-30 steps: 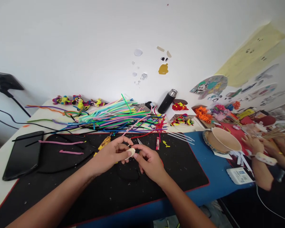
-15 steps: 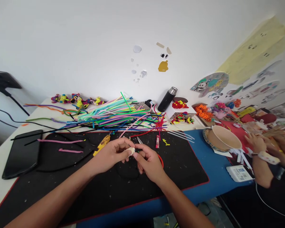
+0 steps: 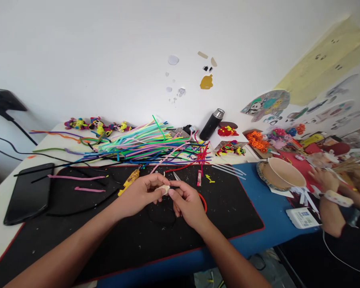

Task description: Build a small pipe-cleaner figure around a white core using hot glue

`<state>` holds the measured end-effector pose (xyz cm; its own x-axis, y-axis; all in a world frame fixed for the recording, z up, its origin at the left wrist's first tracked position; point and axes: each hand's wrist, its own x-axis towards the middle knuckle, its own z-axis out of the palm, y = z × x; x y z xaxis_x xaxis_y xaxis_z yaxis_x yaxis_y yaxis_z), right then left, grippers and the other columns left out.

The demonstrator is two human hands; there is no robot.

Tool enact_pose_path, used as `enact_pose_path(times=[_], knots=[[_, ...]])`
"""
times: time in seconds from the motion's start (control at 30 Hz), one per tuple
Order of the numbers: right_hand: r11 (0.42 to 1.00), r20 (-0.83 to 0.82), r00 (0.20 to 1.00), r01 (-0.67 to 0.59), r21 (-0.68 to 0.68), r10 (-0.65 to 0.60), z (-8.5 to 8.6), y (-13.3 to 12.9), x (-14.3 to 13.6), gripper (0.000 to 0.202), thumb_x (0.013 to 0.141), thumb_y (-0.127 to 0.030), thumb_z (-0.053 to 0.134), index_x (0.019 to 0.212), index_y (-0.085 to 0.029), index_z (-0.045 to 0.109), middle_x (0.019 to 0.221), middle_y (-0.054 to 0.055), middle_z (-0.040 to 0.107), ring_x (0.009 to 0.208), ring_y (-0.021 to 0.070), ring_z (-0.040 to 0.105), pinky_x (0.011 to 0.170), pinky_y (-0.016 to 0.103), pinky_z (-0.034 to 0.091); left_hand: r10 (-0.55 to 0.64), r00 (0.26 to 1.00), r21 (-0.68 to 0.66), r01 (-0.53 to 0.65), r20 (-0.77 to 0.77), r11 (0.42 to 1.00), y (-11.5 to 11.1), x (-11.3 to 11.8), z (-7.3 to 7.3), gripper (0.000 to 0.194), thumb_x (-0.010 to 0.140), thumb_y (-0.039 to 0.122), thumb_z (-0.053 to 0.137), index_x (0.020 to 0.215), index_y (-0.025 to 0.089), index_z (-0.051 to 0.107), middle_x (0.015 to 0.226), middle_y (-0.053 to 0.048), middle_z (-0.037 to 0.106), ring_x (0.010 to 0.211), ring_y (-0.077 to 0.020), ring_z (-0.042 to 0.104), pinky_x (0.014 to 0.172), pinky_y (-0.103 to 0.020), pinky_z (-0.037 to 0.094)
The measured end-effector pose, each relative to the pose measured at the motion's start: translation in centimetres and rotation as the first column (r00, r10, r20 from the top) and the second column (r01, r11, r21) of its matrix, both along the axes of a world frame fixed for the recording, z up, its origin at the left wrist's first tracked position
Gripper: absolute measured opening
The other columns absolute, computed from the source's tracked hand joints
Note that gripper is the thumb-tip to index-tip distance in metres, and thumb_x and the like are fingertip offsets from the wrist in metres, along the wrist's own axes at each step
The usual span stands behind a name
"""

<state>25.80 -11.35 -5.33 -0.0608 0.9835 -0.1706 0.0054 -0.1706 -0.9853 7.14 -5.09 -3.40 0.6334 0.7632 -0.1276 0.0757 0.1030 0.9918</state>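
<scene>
Holding small cream piece between left hand and right hand, above black mat | left: thumb and fingers pinching it | right: thumb and forefinger at its right end — grip or mere touch, can't tell | red-handled scissors partly behind right hand

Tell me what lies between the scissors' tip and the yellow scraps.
In the head view, a small red-and-white item lies between the scissors' tip and the yellow scraps.

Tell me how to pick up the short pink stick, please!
Pinch the middle of the short pink stick from above, probably with the nearer left hand once free: the stick's thin, lies flat on the black mat, uncovered.
</scene>
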Motion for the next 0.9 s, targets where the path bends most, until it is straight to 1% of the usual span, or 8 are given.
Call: enact_pose_path(times=[0.1, 0.23, 0.37, 0.43, 0.53, 0.67, 0.8, 0.9], knots=[[1.0, -0.003, 1.0, 0.018, 0.01, -0.018, -0.04, 0.12, -0.06, 0.04, 0.09, -0.054, 0.065, 0.108, -0.018, 0.066, 0.046, -0.012, 0.046, 0.032, 0.0075, 0.039, 0.036, 0.02, 0.029, -0.015, 1.0, 0.021, 0.015, -0.002, 1.0, -0.18, 0.0, -0.12, 0.027, 0.092, 0.044, 0.067, 0.105, 0.021, 0.065, 0.087, -0.002, 0.066, 0.07, -0.0156, 0.062, 0.067, -0.028, 0.051], [0.999, -0.031, 0.999, 0.029, 0.014, -0.029, -0.1, 0.15, -0.14, 0.037, 0.09, -0.054, 0.066, 0.103, -0.018, 0.065, 0.046, -0.012, 0.046, 0.031, 0.0072, 0.039, 0.035, 0.019, 0.027, -0.008, 1.0, 0.059, 0.009, -0.014, 0.998, -0.46, 0.05, -0.48, 0.026, 0.093, 0.039, 0.065, 0.113, 0.023, 0.059, 0.081, 0.001, 0.065, 0.071, -0.0157, 0.06, 0.066, -0.027, 0.047], [1.0, -0.036, 0.999, 0.029, 0.001, -0.029, 0.02, 0.22, -0.22, 0.038, 0.09, -0.055, 0.067, 0.101, -0.019, 0.064, 0.046, -0.012, 0.046, 0.031, 0.0071, 0.038, 0.034, 0.019, 0.026, 0.016, 0.999, 0.094, -0.012, -0.036, 0.995, -0.61, 0.25, -0.56, 0.024, 0.093, 0.035, 0.064, 0.112, 0.022, 0.057, 0.085, -0.001, 0.069, 0.076, -0.0169, 0.062, 0.067, -0.026, 0.044], [0.999, -0.042, 0.999, 0.03, -0.012, -0.031, 0.09, 0.32, -0.22, 0.039, 0.089, -0.056, 0.067, 0.102, -0.019, 0.064, 0.045, -0.013, 0.044, 0.03, 0.0072, 0.038, 0.034, 0.019, 0.025, 0.051, 0.998, 0.076, -0.048, -0.04, 0.996, -0.61, 0.34, -0.51, 0.025, 0.091, 0.035, 0.066, 0.11, 0.022, 0.057, 0.088, -0.002, 0.071, 0.079, -0.0179, 0.063, 0.069, -0.027, 0.046], [0.999, -0.06, 0.998, 0.036, -0.022, -0.037, 0.09, 0.49, -0.2, 0.041, 0.089, -0.056, 0.068, 0.102, -0.018, 0.063, 0.043, -0.013, 0.043, 0.03, 0.0074, 0.038, 0.034, 0.019, 0.025, 0.074, 0.996, -0.001, -0.075, -0.052, 0.997, -0.47, 0.37, -0.52, 0.031, 0.087, 0.041, 0.07, 0.109, 0.02, 0.06, 0.089, -0.003, 0.072, 0.077, -0.0184, 0.064, 0.072, -0.029, 0.049], [0.998, -0.067, 0.997, 0.047, -0.031, -0.049, -0.02, 0.6, -0.25, 0.04, 0.089, -0.056, 0.068, 0.099, -0.018, 0.062, 0.041, -0.012, 0.044, 0.03, 0.0069, 0.037, 0.034, 0.018, 0.023, 0.066, 0.993, -0.074, -0.073, -0.094, 0.995, -0.09, 0.23, -0.48, 0.039, 0.082, 0.048, 0.074, 0.105, 0.017, 0.067, 0.085, -0.003, 0.072, 0.073, -0.0182, 0.065, 0.072, -0.03, 0.05], [0.996, -0.069, 0.995, 0.07, -0.053, -0.073, -0.08, 0.51, -0.38, 0.038, 0.089, -0.055, 0.068, 0.096, -0.018, 0.06, 0.04, -0.012, 0.046, 0.03, 0.0065, 0.036, 0.033, 0.017, 0.022, 0.023, 0.99, -0.077, -0.034, -0.139, 0.996, 0.17, 0.0, -0.34, 0.041, 0.081, 0.051, 0.074, 0.105, 0.017, 0.076, 0.089, -0.006, 0.075, 0.076, -0.0198, 0.065, 0.076, -0.031, 0.05], [0.995, -0.089, 0.993, 0.078, -0.064, -0.084, -0.11, 0.47, -0.48, 0.038, 0.089, -0.055, 0.069, 0.093, -0.019, 0.059, 0.039, -0.012, 0.046, 0.029, 0.0063, 0.035, 0.033, 0.017, 0.022, 0.005, 0.99, -0.1, -0.019, -0.137, 0.995, 0.15, -0.04, -0.4, 0.043, 0.08, 0.052, 0.073, 0.105, 0.017, 0.079, 0.089, -0.006, 0.076, 0.078, -0.021, 0.065, 0.079, -0.032, 0.048]])
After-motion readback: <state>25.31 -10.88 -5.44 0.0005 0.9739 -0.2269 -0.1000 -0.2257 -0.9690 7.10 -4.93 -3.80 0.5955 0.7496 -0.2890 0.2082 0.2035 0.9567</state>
